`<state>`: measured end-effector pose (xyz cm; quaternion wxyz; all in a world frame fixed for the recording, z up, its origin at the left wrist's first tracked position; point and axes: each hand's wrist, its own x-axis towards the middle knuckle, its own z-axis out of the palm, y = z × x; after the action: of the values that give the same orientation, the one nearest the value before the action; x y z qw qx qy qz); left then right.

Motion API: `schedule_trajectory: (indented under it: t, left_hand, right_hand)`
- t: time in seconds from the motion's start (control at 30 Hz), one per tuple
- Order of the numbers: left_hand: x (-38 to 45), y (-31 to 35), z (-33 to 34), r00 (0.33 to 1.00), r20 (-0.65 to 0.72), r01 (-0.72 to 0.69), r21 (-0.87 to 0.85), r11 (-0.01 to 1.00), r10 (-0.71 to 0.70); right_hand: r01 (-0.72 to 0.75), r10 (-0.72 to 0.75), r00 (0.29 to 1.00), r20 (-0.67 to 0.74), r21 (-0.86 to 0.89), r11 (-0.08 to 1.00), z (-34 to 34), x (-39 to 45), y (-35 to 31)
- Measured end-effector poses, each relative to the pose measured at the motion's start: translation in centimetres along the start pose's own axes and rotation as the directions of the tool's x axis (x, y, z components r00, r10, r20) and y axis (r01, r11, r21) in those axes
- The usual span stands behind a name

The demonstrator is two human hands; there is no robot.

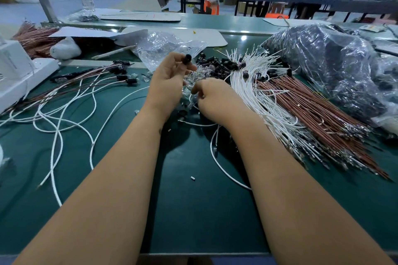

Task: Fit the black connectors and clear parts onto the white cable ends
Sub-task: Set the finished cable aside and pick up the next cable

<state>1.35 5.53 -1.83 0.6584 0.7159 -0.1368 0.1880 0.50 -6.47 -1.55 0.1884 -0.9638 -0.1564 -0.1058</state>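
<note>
My left hand is raised above the green mat, pinching a small black connector at its fingertips. Just to its right, my right hand has its fingers curled down into a small heap of clear parts; what it grips is hidden. A pile of loose black connectors lies just behind the hands. A thick bundle of white cables fans out to the right, beside brown cables. One white cable runs under my right wrist.
Finished cables with black connectors lie at the left with loose white cables. A large plastic bag of black parts fills the right. A clear bag sits behind the hands, a white device at far left.
</note>
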Motion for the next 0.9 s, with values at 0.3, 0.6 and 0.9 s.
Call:
schedule_trajectory:
  t: [0.3, 0.6, 0.9]
  left_hand:
    - [-0.2, 0.4, 0.0, 0.993, 0.103, -0.05, -0.121, 0.991, 0.063]
    - [-0.4, 0.8, 0.1, 0.983, 0.18, -0.001, -0.139, 0.99, 0.027]
    - [0.0, -0.3, -0.5, 0.986, 0.133, 0.079, 0.138, 0.987, -0.098]
  right_hand:
    - [0.035, -0.035, 0.999, -0.038, -0.004, 0.999, 0.0, -0.1, 0.1]
    - [-0.027, 0.12, 0.962, -0.247, 0.349, 0.937, -0.6, -0.3, 0.7]
    - [0.039, 0.377, 0.875, -0.303, 0.822, 0.569, -2.1, -0.5, 0.9]
